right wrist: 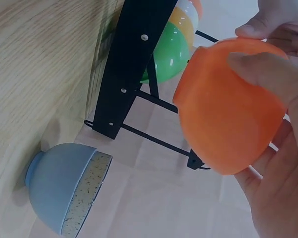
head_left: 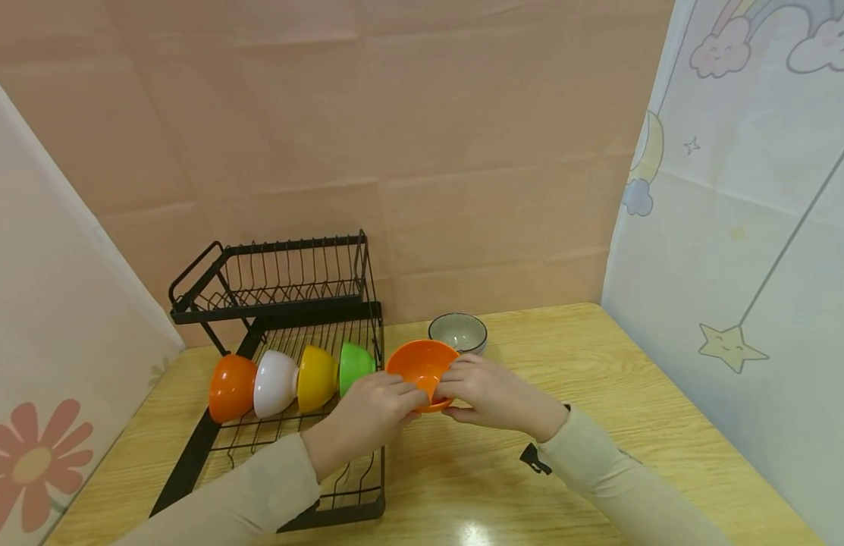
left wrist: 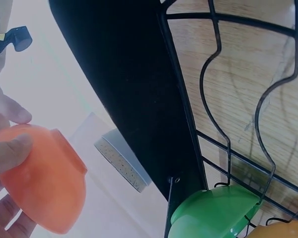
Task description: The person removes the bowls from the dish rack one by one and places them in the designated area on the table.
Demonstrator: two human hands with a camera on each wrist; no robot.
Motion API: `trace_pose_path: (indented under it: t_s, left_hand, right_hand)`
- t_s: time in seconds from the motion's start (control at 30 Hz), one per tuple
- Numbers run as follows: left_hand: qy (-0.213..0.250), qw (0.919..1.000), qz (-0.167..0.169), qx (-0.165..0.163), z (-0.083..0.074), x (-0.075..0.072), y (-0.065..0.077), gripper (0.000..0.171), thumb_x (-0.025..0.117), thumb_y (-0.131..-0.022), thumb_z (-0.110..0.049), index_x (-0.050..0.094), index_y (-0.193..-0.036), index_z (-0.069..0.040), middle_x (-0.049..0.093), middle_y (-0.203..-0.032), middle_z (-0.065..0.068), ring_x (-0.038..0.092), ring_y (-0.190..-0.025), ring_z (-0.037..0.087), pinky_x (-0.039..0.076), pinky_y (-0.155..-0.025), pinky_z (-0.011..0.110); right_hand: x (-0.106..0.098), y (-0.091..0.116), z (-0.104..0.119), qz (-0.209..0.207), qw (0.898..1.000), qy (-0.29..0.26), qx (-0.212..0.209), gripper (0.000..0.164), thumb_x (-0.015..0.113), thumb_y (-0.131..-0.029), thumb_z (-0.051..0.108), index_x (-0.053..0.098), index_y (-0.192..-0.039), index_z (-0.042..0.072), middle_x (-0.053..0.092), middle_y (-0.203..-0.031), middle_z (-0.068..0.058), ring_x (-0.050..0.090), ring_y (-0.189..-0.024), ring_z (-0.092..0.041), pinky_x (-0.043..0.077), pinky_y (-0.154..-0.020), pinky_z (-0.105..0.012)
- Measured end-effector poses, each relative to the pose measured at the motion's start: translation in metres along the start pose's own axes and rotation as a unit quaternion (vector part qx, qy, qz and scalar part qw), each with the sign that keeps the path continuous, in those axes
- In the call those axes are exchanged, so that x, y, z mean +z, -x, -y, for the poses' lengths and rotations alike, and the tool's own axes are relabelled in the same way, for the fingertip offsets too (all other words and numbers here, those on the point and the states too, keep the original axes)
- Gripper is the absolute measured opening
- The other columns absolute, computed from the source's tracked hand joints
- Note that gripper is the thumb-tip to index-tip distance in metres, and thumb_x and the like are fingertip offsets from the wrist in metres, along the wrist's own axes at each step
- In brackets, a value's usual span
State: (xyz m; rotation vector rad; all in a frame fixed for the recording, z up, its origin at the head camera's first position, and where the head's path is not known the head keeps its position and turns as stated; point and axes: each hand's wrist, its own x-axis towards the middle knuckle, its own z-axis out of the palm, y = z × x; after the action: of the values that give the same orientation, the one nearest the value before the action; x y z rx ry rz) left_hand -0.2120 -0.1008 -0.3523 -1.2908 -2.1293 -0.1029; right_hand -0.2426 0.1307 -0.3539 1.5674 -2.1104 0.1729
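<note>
Both hands hold an orange bowl (head_left: pixel 416 358) just right of the rack, above the wooden table. It is tilted, so its inside shows in the head view. My left hand (head_left: pixel 372 409) grips the near left part of the rim, fingers reaching inside. From the right, my right hand (head_left: pixel 493 390) grips the rim the same way. The right wrist view shows the bowl's outer wall (right wrist: pixel 228 114) with a thumb pressed on it and fingers over the rim. In the left wrist view the bowl (left wrist: pixel 49 183) is at the left, near the black rack edge.
A two-tier black dish rack (head_left: pixel 278 309) stands at left. On its lower level, orange (head_left: pixel 232 388), white (head_left: pixel 275 384), yellow (head_left: pixel 317 379) and green (head_left: pixel 356 368) bowls stand on edge in a row. A grey-blue bowl with speckled interior (head_left: pixel 458 331) sits upright behind the held bowl.
</note>
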Motion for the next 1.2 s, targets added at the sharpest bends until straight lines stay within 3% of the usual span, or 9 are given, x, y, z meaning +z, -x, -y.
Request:
trace_pose_path:
  t_s: [1.2]
  left_hand:
    - [0.011, 0.9999, -0.008, 0.007, -0.001, -0.0002, -0.0041, 0.022, 0.084, -0.075, -0.026, 0.069, -0.089, -0.018, 0.073, -0.084, -0.009, 0.063, -0.068, 0.006, 0.053, -0.069, 0.019]
  right_hand:
    - [0.0009, 0.0052, -0.0062, -0.023, 0.999, 0.029, -0.028, 0.02, 0.085, -0.072, 0.017, 0.073, -0.088, 0.018, 0.071, -0.087, 0.008, 0.061, -0.081, -0.012, 0.05, -0.089, -0.03]
